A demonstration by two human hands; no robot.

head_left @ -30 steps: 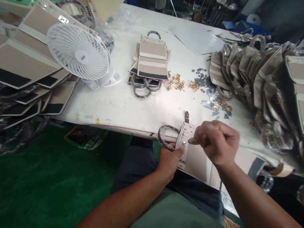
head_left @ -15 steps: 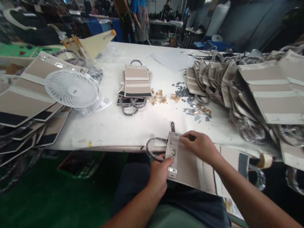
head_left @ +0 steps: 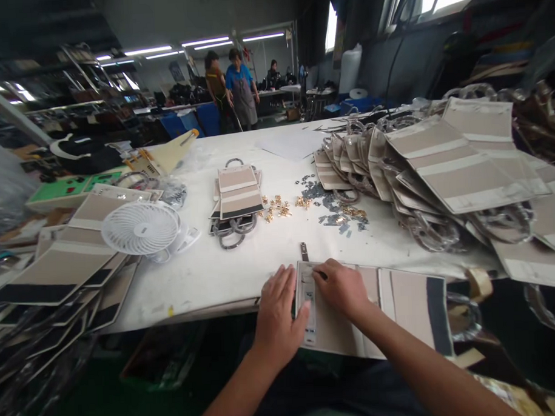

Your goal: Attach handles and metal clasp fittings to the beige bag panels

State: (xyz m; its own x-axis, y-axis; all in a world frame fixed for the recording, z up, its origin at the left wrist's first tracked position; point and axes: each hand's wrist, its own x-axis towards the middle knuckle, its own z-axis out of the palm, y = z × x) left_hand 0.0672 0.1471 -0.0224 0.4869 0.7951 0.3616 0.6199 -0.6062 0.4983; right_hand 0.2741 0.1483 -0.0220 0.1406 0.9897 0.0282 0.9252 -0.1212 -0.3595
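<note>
A beige bag panel [head_left: 410, 300] with pale bands and a dark strip lies across the front edge of the table. My left hand [head_left: 277, 311] is spread along its left end, fingers stretched out and thumb resting by the pale strip with metal fittings [head_left: 309, 304]. The left handle is hidden beneath that hand. My right hand [head_left: 343, 286] is closed over the panel near its upper left corner, pinching a small dark thing whose kind I cannot make out. A dark strap tab [head_left: 304, 251] sticks out beyond the panel's top edge.
Gold-coloured fittings [head_left: 277, 208] and grey metal plates [head_left: 334, 203] lie loose mid-table. Beige panels are stacked in the middle [head_left: 240, 188], at right [head_left: 453, 159] and at left [head_left: 56, 264]. A white fan [head_left: 141, 228] stands at left. Several people [head_left: 241, 91] are in the background.
My left hand has gone from gripping the panel's edge to lying spread over it, covering the handle. My right hand has turned fist-like over the upper left corner. The view has tilted up.
</note>
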